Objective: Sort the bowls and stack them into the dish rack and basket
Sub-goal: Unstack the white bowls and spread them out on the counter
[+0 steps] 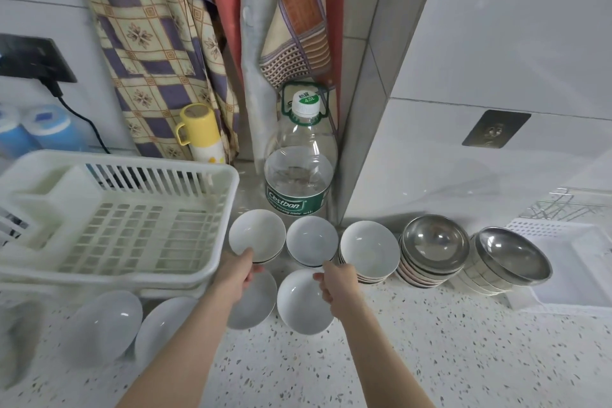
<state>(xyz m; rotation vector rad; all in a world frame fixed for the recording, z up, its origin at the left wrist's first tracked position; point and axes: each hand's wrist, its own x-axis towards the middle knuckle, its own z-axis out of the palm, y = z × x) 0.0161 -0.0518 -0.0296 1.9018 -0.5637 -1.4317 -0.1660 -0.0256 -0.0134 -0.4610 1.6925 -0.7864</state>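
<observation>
Right now the left hand (239, 272) grips the near rim of a white ceramic bowl (257, 234), thumb on the inside of the rim and the other fingers curled beneath it. That bowl sits at the front right corner of the white plastic dish rack (119, 209), just beside it, and seems to rest on another bowl whose dark-lined edge shows underneath. The right hand (339, 285) pinches the far rim of a second white bowl (303, 301), which lies on the speckled countertop (430, 358) in front of a third white bowl (311, 240). Under the left wrist lies a shallow white dish (261, 301), touching the bowl that the right hand holds.

To the right stands a stack of white bowls (369, 253), then a stack topped by a steel bowl (435, 240), then another steel-topped stack (511, 255) tilted toward the right. Beyond that stack a white plastic basket (576, 262) sits on the counter, with a wire rack (569, 205) behind it. Two more white bowls (102, 325) and (165, 321) lie tipped on their sides below the dish rack's front edge.

Behind the bowls stands a large clear water bottle (299, 172) with a green label, and left of it a yellow-capped flask (202, 132) against patterned hanging cloths (155, 43).
</observation>
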